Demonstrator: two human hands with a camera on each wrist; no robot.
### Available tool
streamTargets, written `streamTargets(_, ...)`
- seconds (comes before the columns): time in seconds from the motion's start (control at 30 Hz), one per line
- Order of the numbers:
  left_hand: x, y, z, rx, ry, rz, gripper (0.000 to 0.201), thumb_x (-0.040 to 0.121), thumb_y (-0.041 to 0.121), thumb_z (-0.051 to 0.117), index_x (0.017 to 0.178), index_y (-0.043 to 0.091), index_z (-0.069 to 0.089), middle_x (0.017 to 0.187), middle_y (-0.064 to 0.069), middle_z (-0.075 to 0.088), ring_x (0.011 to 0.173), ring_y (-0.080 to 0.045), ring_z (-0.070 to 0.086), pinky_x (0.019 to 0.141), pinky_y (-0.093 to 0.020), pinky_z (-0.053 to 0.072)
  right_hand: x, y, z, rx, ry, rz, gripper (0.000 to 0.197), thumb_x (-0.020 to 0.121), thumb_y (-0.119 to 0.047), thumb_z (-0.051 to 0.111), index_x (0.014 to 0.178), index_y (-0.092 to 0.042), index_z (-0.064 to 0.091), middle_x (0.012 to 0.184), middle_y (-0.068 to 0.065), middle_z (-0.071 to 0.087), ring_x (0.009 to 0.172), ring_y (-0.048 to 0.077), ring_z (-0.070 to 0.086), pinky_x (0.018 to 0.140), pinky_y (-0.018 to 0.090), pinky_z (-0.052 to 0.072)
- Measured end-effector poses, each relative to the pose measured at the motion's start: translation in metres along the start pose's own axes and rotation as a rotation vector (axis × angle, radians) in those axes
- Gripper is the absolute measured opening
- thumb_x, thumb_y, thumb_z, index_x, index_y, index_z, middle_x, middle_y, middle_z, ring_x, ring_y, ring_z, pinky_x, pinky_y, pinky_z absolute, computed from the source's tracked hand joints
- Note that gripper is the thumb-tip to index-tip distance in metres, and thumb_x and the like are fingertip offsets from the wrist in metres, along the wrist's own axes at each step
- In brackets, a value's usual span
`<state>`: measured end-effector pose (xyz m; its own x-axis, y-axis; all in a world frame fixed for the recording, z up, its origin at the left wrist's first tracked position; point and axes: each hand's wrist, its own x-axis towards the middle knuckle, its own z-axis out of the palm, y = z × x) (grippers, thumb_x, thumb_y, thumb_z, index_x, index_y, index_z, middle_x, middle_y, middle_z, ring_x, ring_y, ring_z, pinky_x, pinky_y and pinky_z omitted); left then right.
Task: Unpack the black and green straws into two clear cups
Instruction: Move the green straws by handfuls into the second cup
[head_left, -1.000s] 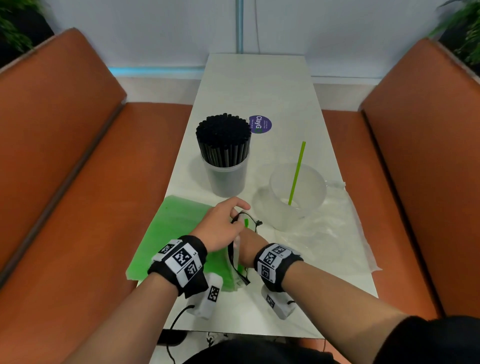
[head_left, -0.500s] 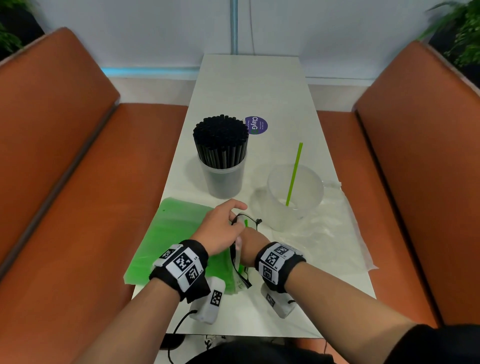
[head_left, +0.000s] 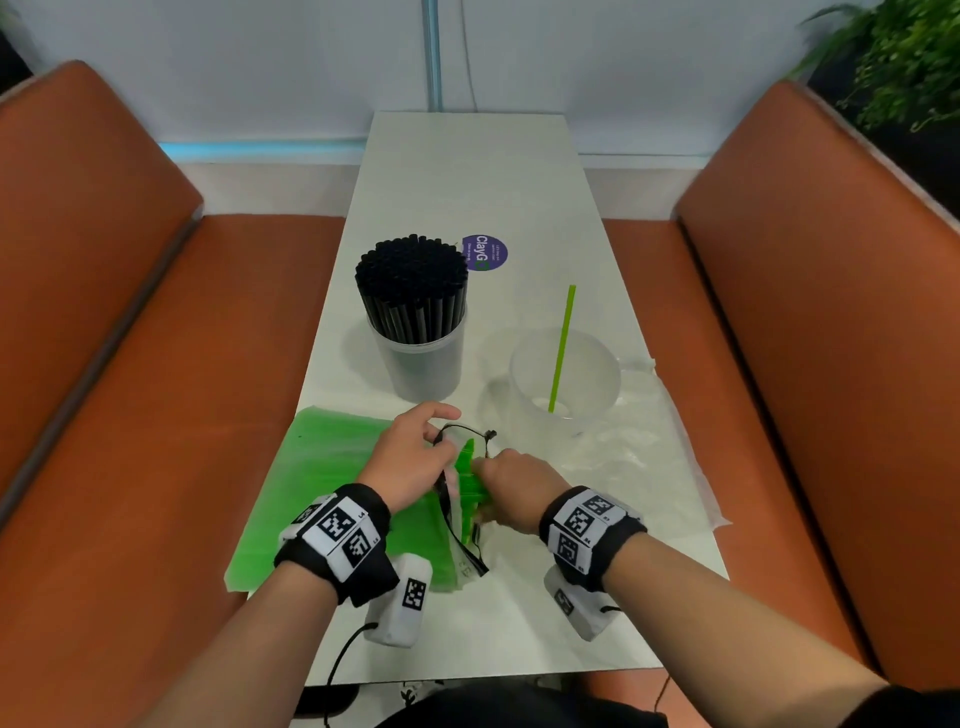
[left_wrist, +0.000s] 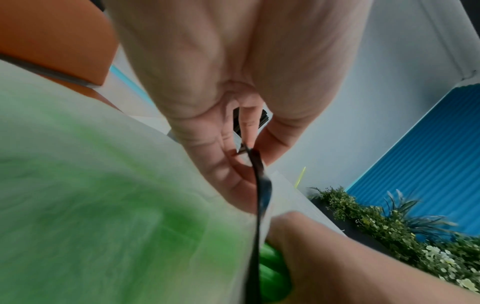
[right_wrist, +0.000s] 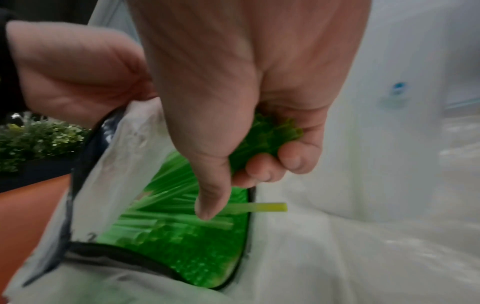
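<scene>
A clear bag of green straws (head_left: 311, 483) lies on the white table (head_left: 467, 166) near its front edge. My left hand (head_left: 415, 452) pinches the black-edged mouth of the bag (left_wrist: 255, 162) and holds it open. My right hand (head_left: 511, 486) grips a bunch of green straws (right_wrist: 270, 135) drawn partly out of the bag's mouth (right_wrist: 182, 236). Behind stands a clear cup packed with black straws (head_left: 413, 291). To its right a second clear cup (head_left: 566, 379) holds one green straw (head_left: 563, 343).
An empty clear plastic bag (head_left: 649, 447) lies crumpled under and right of the second cup. A purple round sticker (head_left: 484, 253) sits on the table behind the black straws. Orange benches (head_left: 156, 389) flank the table. Plants (head_left: 898, 62) stand at the back right.
My right hand has pulled back to the right out of the bag mouth, bringing a bunch of green straws with it. My left hand keeps its hold on the bag's edge.
</scene>
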<state>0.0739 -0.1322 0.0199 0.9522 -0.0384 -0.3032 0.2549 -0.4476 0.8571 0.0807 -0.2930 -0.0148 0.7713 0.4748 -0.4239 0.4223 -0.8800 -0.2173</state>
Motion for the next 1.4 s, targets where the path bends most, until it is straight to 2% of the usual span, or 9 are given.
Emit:
streamTargets(0.13, 0.009, -0.007, 0.002, 0.039, 0.038, 0.004, 0.034, 0.091, 0.006, 0.055, 0.111, 0.032, 0.063, 0.100, -0.008, 0.065, 0.087, -0.027, 0.066, 0.068, -0.026, 0.051, -0.020, 0.043, 0.001, -0.038, 0.079, 0.068, 0.020, 0.087, -0.020, 0.060, 0.106, -0.017, 0.056, 0.093, 0.010, 0.059, 0.079, 0.032, 0.062, 0.062, 0.035, 0.048)
streamTargets(0.3, 0.016, -0.015, 0.004, 0.078, 0.086, 0.004, 0.033, 0.089, 0.002, 0.056, 0.107, 0.027, 0.068, 0.111, 0.005, 0.064, 0.095, -0.002, 0.059, 0.070, -0.015, 0.044, -0.053, 0.094, 0.000, 0.019, 0.070, 0.137, 0.011, 0.082, -0.017, 0.056, 0.091, -0.024, 0.057, 0.078, 0.000, 0.054, 0.071, 0.025, 0.056, 0.060, 0.031, 0.045)
streamTargets(0.67, 0.018, -0.014, 0.003, 0.178, 0.187, -0.044, 0.034, 0.089, -0.005, 0.052, 0.103, 0.019, 0.072, 0.111, 0.000, 0.063, 0.107, -0.017, 0.055, 0.089, -0.023, 0.038, -0.108, 0.159, -0.004, 0.158, 0.080, 0.274, 0.019, 0.082, -0.022, 0.061, 0.071, -0.033, 0.051, 0.065, -0.006, 0.059, 0.058, 0.010, 0.057, 0.050, 0.024, 0.044)
streamTargets(0.8, 0.015, -0.004, 0.006, 0.047, 0.256, -0.039, 0.026, 0.100, 0.023, 0.050, 0.121, 0.021, 0.065, 0.133, -0.005, 0.056, 0.114, -0.017, 0.050, 0.098, -0.033, 0.040, -0.108, 0.156, -0.007, 0.232, 0.149, 0.239, 0.014, 0.082, -0.026, 0.065, 0.074, -0.030, 0.055, 0.066, -0.007, 0.059, 0.061, 0.010, 0.057, 0.052, 0.027, 0.044)
streamTargets(0.93, 0.005, 0.021, 0.009, -0.266, 0.266, 0.084, 0.053, 0.097, 0.053, 0.035, 0.139, 0.029, 0.055, 0.144, 0.007, 0.051, 0.133, -0.011, 0.044, 0.114, -0.039, 0.033, -0.095, 0.144, -0.009, 0.323, 0.224, 0.157, 0.010, 0.080, -0.029, 0.069, 0.079, -0.025, 0.060, 0.068, -0.007, 0.061, 0.063, 0.007, 0.057, 0.054, 0.021, 0.043)
streamTargets(1.03, 0.004, 0.035, 0.017, -0.319, 0.203, 0.102, 0.055, 0.097, 0.056, 0.031, 0.128, 0.023, 0.063, 0.126, 0.004, 0.067, 0.123, -0.015, 0.056, 0.109, -0.040, 0.038, -0.085, 0.130, -0.013, 0.342, 0.241, 0.108, 0.011, 0.079, -0.032, 0.071, 0.082, -0.025, 0.062, 0.069, -0.007, 0.061, 0.063, 0.005, 0.055, 0.054, 0.019, 0.041)
streamTargets(1.13, 0.007, 0.042, 0.017, -0.369, 0.247, 0.080, 0.040, 0.105, 0.037, 0.034, 0.107, 0.020, 0.071, 0.096, 0.001, 0.076, 0.106, -0.026, 0.065, 0.096, -0.039, 0.046, -0.079, 0.122, -0.020, 0.247, 0.196, 0.105, 0.011, 0.081, -0.032, 0.069, 0.085, -0.025, 0.061, 0.073, -0.003, 0.062, 0.066, 0.014, 0.058, 0.059, 0.028, 0.049)
streamTargets(1.27, 0.011, 0.046, 0.019, -0.379, 0.230, 0.086, 0.040, 0.106, 0.031, 0.038, 0.097, 0.014, 0.072, 0.096, -0.007, 0.076, 0.102, -0.032, 0.068, 0.104, -0.054, 0.043, -0.070, 0.109, -0.031, 0.131, 0.211, 0.079, 0.009, 0.082, -0.026, 0.065, 0.087, -0.024, 0.059, 0.073, -0.002, 0.058, 0.067, 0.020, 0.059, 0.060, 0.032, 0.050)
streamTargets(1.4, 0.013, 0.052, 0.015, -0.435, 0.285, 0.101, 0.034, 0.103, 0.028, 0.044, 0.103, 0.009, 0.072, 0.107, -0.007, 0.074, 0.098, -0.025, 0.072, 0.088, -0.037, 0.054, -0.062, 0.096, -0.041, 0.108, 0.249, 0.052, 0.014, 0.082, -0.024, 0.065, 0.096, -0.020, 0.061, 0.078, 0.001, 0.059, 0.070, 0.022, 0.060, 0.063, 0.036, 0.054)
